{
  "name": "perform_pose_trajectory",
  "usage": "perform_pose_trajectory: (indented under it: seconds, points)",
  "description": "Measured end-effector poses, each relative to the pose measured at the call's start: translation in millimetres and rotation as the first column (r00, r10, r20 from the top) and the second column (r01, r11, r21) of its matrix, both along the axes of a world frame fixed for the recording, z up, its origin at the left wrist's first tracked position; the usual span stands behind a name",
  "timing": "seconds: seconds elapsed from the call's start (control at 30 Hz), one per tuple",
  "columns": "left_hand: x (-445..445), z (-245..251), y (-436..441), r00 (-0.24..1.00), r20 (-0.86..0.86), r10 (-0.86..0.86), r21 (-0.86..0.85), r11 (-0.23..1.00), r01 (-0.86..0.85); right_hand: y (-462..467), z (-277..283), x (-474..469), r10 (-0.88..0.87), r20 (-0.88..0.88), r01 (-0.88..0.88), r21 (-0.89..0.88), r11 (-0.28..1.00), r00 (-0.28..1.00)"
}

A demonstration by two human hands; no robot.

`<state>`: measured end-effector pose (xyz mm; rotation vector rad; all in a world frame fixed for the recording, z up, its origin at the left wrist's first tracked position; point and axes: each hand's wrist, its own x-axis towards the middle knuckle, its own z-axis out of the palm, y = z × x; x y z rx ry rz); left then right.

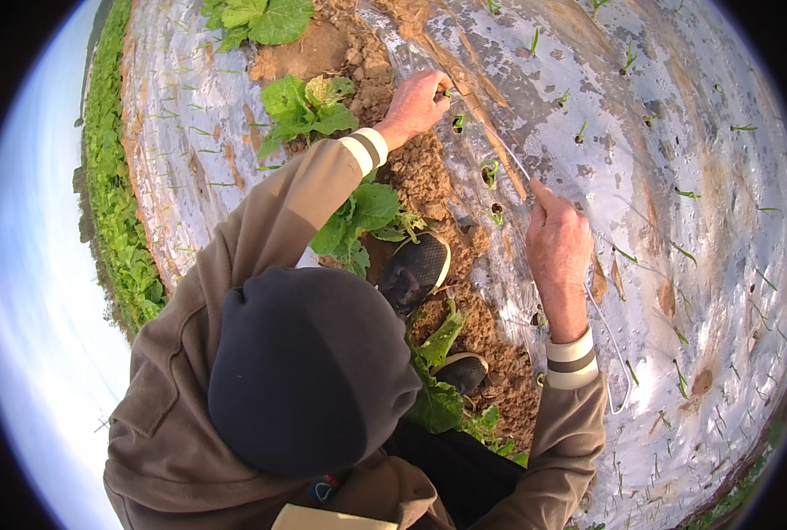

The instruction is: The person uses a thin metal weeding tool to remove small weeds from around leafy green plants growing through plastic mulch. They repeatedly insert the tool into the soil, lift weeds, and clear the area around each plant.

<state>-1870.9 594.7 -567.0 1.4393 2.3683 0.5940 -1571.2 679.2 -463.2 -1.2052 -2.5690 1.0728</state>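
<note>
My right hand (559,248) grips a thin bent metal wire (514,158), its index finger laid along it. One end of the wire reaches toward my left hand; the other runs back past the wrist to a bend. My left hand (414,106) is low over the edge of the silvery plastic mulch film (605,218), fingers curled beside a small green seedling (447,93). Whether those fingers hold it is hidden. Seedlings in film holes (489,173) stand between the hands, including one nearby seedling (458,123).
Leafy green plants (310,111) grow along the brown soil furrow (420,172). My dark shoes (414,268) stand in that furrow among leaves. Another film-covered bed (188,119) with thin shoots lies to the left, with a dense green row (112,179) beyond.
</note>
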Motion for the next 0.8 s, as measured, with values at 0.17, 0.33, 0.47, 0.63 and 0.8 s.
perform_pose_trajectory:
  seconds: [0.17,0.33,0.47,0.63,0.8]
  points:
    - [-2.9,-8.1,4.9,0.999,-0.051,0.011,0.003,1.0,-0.011,-0.4,4.3,0.4,0.008,-0.02,-0.008,-0.008,1.0,1.0]
    - [7.6,1.4,10.8,0.995,-0.08,0.054,0.046,0.998,-0.051,-0.4,4.9,0.8,-0.003,0.003,0.003,0.009,1.0,1.0]
    - [15.2,6.5,3.8,0.95,-0.225,0.218,0.047,0.976,-0.213,-1.9,8.4,-0.4,0.007,-0.005,-0.007,0.032,0.999,1.0]
    - [15.7,-2.6,-3.6,0.94,-0.218,0.262,-0.083,0.955,-0.286,-0.9,6.5,-1.7,0.012,0.001,-0.012,0.023,1.0,1.0]
    - [16.3,-7.4,6.2,0.941,-0.203,0.272,-0.118,0.947,-0.299,-1.2,0.9,-1.7,0.007,-0.012,-0.007,0.026,1.0,1.0]
